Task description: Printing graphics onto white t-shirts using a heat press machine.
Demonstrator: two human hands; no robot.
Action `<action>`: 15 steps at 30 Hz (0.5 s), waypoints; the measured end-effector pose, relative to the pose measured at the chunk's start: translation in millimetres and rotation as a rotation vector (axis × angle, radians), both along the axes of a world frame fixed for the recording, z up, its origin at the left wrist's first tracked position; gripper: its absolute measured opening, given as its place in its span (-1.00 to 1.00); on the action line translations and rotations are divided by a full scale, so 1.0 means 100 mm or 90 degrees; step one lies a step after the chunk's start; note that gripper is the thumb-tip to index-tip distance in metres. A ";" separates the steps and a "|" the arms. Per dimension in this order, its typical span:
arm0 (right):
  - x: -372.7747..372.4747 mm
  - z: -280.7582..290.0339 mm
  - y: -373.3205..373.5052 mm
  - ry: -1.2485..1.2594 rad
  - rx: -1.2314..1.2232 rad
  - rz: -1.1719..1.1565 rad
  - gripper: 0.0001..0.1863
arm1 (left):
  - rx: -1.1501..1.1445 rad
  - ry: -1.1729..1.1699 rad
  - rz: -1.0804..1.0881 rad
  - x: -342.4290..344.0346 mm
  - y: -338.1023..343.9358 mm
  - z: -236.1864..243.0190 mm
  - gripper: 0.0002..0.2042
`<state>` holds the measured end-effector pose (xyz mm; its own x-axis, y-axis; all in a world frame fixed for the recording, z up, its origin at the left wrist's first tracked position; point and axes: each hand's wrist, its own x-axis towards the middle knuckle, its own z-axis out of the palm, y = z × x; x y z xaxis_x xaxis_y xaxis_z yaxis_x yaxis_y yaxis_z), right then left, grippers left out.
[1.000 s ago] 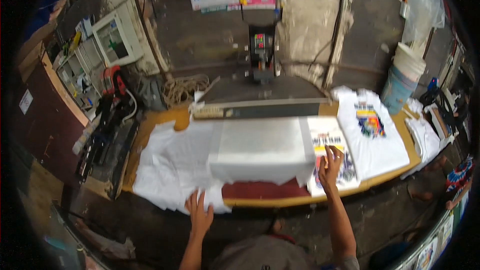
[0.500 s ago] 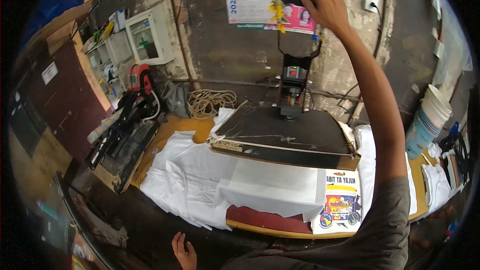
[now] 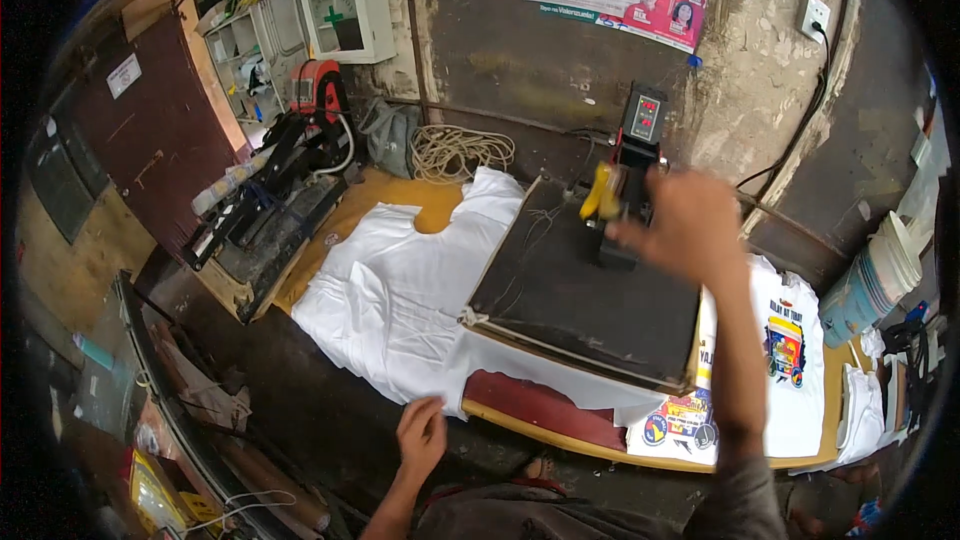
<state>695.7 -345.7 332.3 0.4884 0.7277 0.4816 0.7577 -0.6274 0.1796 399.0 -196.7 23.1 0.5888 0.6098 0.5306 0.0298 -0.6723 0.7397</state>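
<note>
My right hand (image 3: 690, 225), blurred by motion, is closed on the lowered handle of a heat press. A yellow piece (image 3: 602, 192) hangs from the handle beside my thumb. The broad dark upper plate (image 3: 580, 300) lies low over the table, on a white cover sheet (image 3: 530, 360) that drapes past its front edge. A white T-shirt (image 3: 390, 310) spreads out from the plate's left side. A colourful print (image 3: 680, 425) shows below its right front corner. My left hand (image 3: 422, 435), fingers loosely curled and holding nothing, hovers by the shirt's lower edge.
Another printed white shirt (image 3: 795, 370) lies at the right, near a stack of buckets (image 3: 870, 280). A second press with a red top (image 3: 318, 90) stands at the left behind a coil of rope (image 3: 460, 152). A dark-edged frame (image 3: 185, 410) rises at the lower left.
My right hand has pulled the press handle down from high up, and the upper plate has come down. My left hand has risen towards the shirt. The view has shifted.
</note>
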 end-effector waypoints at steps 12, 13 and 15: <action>-0.17 -1.31 -0.18 0.115 0.212 0.050 -0.78 | 0.094 0.081 -0.455 2.49 -0.55 2.00 -0.83; -0.17 -1.32 -0.17 0.131 0.223 0.050 -0.79 | 0.100 0.010 -0.437 2.49 -0.55 1.96 -0.83; -0.17 -1.32 -0.16 0.155 0.231 0.057 -0.79 | 0.102 -0.053 -0.409 2.50 -0.55 1.92 -0.82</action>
